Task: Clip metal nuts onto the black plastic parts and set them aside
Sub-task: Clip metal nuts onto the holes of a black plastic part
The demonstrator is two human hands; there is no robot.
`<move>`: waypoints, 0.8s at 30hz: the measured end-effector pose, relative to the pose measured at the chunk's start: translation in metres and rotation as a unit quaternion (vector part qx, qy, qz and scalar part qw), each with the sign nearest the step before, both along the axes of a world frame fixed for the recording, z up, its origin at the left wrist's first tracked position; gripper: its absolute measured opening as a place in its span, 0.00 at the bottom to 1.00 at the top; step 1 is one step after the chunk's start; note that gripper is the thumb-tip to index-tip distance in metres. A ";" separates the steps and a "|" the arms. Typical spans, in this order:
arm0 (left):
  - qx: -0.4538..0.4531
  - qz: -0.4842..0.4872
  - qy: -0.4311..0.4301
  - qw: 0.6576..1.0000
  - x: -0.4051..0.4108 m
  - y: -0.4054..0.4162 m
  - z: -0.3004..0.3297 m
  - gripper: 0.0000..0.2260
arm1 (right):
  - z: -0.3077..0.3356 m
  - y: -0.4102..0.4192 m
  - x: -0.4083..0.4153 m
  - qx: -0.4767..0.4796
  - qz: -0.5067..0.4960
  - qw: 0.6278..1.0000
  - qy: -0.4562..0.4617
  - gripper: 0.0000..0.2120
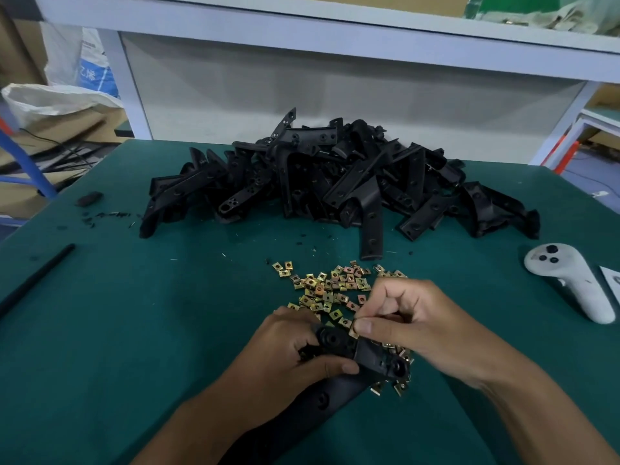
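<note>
My left hand (285,350) grips a long black plastic part (339,380) that lies slanted over the green mat near the front edge. My right hand (412,320) pinches a brass-coloured metal nut (354,330) between thumb and forefinger, right at the upper end of that part. A loose heap of several metal nuts (330,286) is spread just beyond both hands, and a few more nuts (399,387) lie by the part's right side. A big pile of black plastic parts (335,179) fills the far middle of the table.
A white handheld controller (570,283) lies at the right edge. A black rod (37,276) lies at the left, with a small black piece (89,198) and plastic shavings beyond it. The green mat (151,313) has bare room at the left. A white shelf frame stands behind.
</note>
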State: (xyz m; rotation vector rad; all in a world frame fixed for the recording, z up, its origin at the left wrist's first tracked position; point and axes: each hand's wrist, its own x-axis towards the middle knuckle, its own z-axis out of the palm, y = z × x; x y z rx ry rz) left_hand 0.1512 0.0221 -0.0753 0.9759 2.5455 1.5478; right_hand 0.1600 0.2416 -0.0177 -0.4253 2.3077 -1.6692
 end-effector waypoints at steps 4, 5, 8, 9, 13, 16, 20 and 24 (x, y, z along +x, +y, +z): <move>0.005 0.000 -0.020 1.000 -0.001 -0.001 -0.002 0.14 | -0.005 -0.007 0.001 -0.001 -0.014 1.000 -0.007 0.05; 0.007 0.003 -0.024 1.000 -0.001 -0.001 -0.003 0.14 | -0.006 -0.008 0.000 0.001 -0.017 1.000 -0.005 0.04; 0.019 0.004 -0.036 0.999 -0.002 -0.001 -0.003 0.13 | -0.006 -0.009 0.001 0.001 -0.011 1.000 -0.003 0.03; 0.027 0.002 -0.035 0.999 -0.001 0.000 -0.002 0.11 | -0.005 -0.009 0.001 -0.004 -0.008 1.000 -0.004 0.03; 0.090 0.027 -0.068 0.993 -0.002 0.000 0.002 0.09 | -0.002 -0.011 0.003 -0.008 -0.037 0.999 0.020 0.11; 0.117 0.049 -0.098 0.987 -0.001 -0.001 0.003 0.15 | -0.006 -0.010 0.001 0.012 -0.053 0.997 0.051 0.12; 0.106 0.036 -0.100 0.989 -0.001 -0.001 0.002 0.14 | -0.012 -0.015 0.000 0.022 -0.042 0.995 0.083 0.14; 0.093 0.041 -0.096 0.990 -0.001 -0.002 0.002 0.14 | -0.014 -0.016 -0.001 0.025 -0.035 0.995 0.085 0.13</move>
